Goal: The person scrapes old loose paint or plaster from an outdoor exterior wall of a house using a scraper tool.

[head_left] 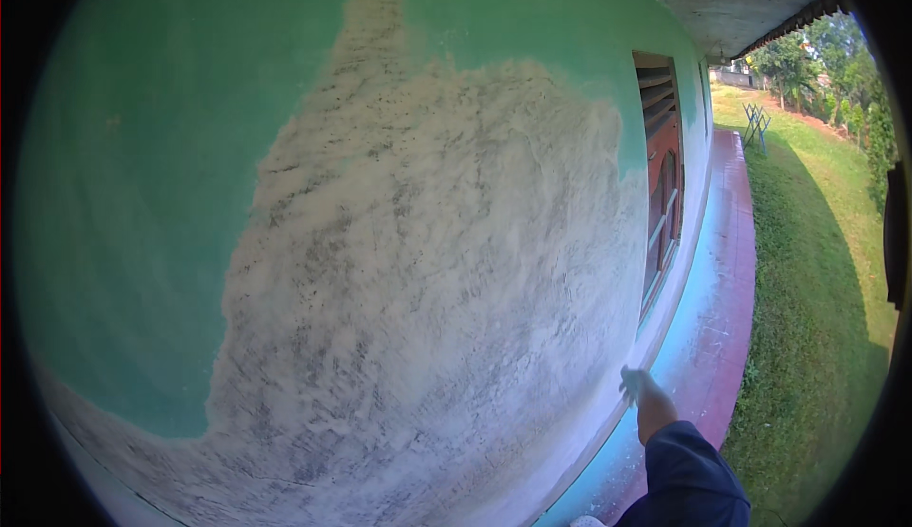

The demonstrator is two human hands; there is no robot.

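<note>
My right hand (646, 394) reaches out at the lower right, beside the foot of the wall, with a dark blue sleeve (689, 475) behind it. Its fingers look bent and closed, pale and whitish at the tips; whatever they may hold is too small to make out. The nearest thing to it is the wall's large bare patch (427, 261), rough, whitish and grey with dark streaks. Green paint (142, 195) surrounds this patch at the left and above. My left hand does not show. A small whitish thing (587, 521) peeks in at the bottom edge, its kind unclear.
A reddish-brown door (665, 185) with slats above it is set in the wall at right. Along the wall runs a pink and pale blue walkway (727, 271), bordered by grass (798, 290). A blue folding rack (756, 126) stands farther off, under the roof's eave line.
</note>
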